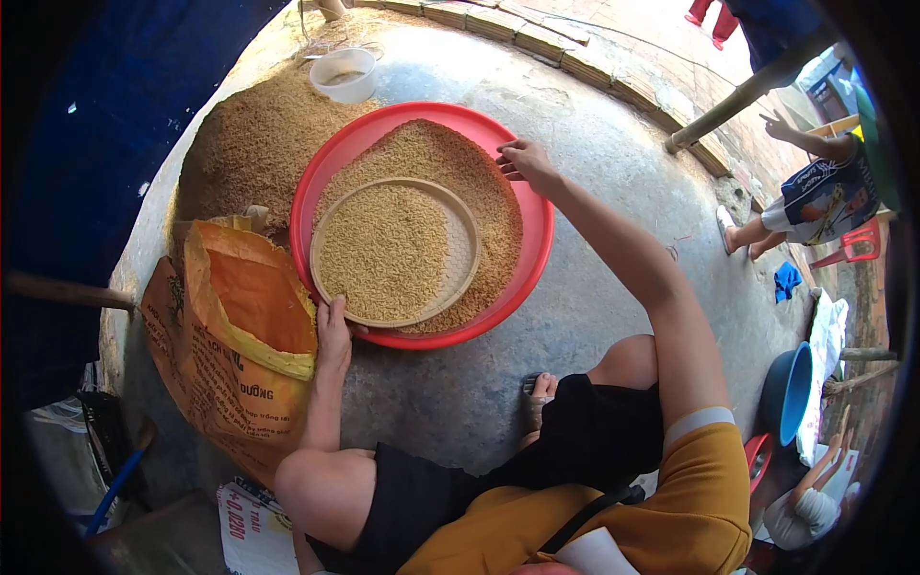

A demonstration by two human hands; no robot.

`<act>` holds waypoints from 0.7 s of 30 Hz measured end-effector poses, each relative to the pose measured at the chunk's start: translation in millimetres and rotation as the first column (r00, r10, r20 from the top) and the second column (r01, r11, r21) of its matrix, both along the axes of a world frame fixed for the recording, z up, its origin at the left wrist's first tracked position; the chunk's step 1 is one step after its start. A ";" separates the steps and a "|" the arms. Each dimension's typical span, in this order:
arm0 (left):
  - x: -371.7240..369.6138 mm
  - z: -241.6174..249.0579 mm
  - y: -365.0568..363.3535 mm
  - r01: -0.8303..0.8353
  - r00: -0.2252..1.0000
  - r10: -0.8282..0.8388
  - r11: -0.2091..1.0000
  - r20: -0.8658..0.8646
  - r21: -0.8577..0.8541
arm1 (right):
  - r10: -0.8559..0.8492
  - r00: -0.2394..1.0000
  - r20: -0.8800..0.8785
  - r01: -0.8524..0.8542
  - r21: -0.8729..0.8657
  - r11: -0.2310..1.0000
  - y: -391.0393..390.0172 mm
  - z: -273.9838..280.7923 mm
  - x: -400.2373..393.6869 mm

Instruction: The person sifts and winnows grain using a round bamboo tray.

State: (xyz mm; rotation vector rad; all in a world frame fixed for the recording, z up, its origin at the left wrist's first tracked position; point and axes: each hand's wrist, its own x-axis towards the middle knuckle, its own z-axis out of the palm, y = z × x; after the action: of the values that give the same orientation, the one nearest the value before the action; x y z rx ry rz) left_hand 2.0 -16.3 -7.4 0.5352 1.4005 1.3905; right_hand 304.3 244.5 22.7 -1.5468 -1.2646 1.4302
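With the sieve [464, 251] mostly covered by grain [379, 249] and gripped by the left hand [334, 335], the right hand [525, 163] is held loosely open, 1 basin [539, 249] and 1 heap [259, 134] remaining unemptied.

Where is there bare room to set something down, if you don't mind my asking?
The grey concrete floor is bare between the round red plastic basin and the curved row of bricks, partly beneath the right forearm. It is crowded left of the basin, by the open orange sack and brown heap.
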 end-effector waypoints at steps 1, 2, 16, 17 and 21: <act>0.0 3.4 -0.1 0.013 1.000 -0.013 0.999 0.002 -0.033 | 0.098 0.987 0.127 -0.108 0.074 0.991 -14.0 2.4 -9.0; -0.7 2.0 -0.2 0.023 1.000 -0.023 0.999 0.006 -0.032 | 0.179 0.934 0.309 -0.208 0.065 0.976 -24.8 1.6 -19.4; -2.6 -11.4 -0.8 0.049 0.991 -0.028 0.986 -0.132 0.159 | 0.493 0.830 0.260 -0.439 -0.241 0.866 -82.4 -6.6 -42.5; -1.8 -17.7 0.7 0.088 0.943 0.007 0.959 -0.334 0.268 | 0.485 0.856 0.179 -0.419 -0.310 0.854 -89.0 -9.5 -39.2; -1.1 -15.0 1.9 0.198 0.828 0.002 0.934 -0.561 0.297 | 0.431 0.895 0.111 -0.331 -0.482 0.812 -103.3 -31.1 -30.8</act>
State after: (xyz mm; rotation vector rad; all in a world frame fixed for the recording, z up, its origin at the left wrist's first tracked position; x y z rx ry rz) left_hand 0.9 -14.4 -22.4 1.3150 1.5495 1.4651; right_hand 273.6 141.3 -8.4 -1.8652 -1.5140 1.9708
